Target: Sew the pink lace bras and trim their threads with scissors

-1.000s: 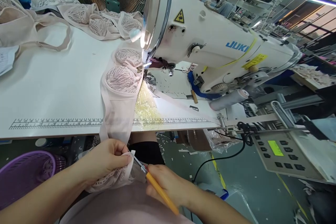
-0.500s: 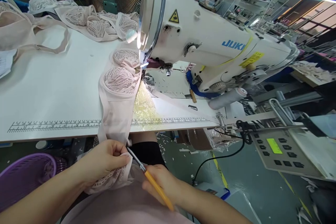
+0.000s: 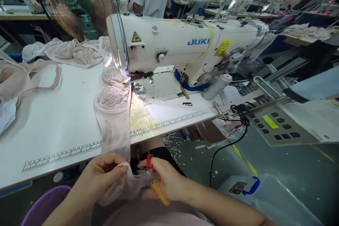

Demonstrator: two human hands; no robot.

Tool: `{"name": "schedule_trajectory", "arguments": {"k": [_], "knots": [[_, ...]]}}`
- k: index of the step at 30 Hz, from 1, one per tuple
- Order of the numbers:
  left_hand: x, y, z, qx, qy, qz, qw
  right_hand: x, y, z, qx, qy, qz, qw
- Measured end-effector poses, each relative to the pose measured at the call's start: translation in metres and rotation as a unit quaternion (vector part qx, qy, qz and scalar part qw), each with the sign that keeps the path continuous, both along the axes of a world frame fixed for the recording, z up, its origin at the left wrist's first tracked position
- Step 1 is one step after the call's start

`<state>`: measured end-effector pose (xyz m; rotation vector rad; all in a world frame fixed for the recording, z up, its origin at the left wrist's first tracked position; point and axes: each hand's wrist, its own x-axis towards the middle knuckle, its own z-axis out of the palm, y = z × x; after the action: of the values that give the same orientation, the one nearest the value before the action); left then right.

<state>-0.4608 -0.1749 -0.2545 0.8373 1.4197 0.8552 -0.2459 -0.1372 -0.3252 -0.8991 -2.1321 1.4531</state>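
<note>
A pale pink lace bra (image 3: pixel 112 127) runs from under the sewing machine needle over the table's front edge toward my lap. My left hand (image 3: pixel 106 173) pinches its trimmed edge between thumb and fingers. Close to its right, my right hand (image 3: pixel 166 180) is closed around an orange-handled tool (image 3: pixel 160 193). A red piece (image 3: pixel 149 161) with a thin tip sticks up by the same fingers; whether it belongs to that tool I cannot tell. Blurred fabric lies between the hands, and the metal part of the tool does not show clearly.
The white sewing machine (image 3: pixel 164 39) stands on a white table (image 3: pixel 66 113) with a printed ruler. More bras (image 3: pixel 79 53) lie at the back left, before a fan (image 3: pixel 76 3). A purple basket (image 3: pixel 47 204) stands below left; a control panel (image 3: pixel 275 122) is at right.
The view has tilted and shifted. My right hand has turned the orange-handled tool, so its metal shaft no longer shows plainly and a red piece has appeared. My left hand keeps its pinch.
</note>
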Motion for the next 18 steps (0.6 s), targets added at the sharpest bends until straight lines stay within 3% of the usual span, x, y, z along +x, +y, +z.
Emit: {"name": "schedule_trajectory", "arguments": {"k": [4, 7, 13, 18], "knots": [[-0.017, 0.01, 0.003, 0.077, 0.016, 0.061, 0.995, -0.01, -0.007, -0.018, 0.006, -0.057, -0.048, 0.997], [-0.026, 0.019, 0.006, 0.087, 0.022, 0.122, 0.988, -0.002, -0.004, -0.015, 0.024, -0.053, -0.079, 0.995], [-0.052, 0.033, 0.007, 0.146, 0.034, 0.177, 0.973, 0.014, 0.018, 0.021, 0.034, -0.06, -0.113, 0.991], [-0.102, 0.018, 0.013, 0.127, 0.05, 0.236, 0.962, -0.008, 0.036, 0.05, 0.078, -0.089, -0.029, 0.993]]}}
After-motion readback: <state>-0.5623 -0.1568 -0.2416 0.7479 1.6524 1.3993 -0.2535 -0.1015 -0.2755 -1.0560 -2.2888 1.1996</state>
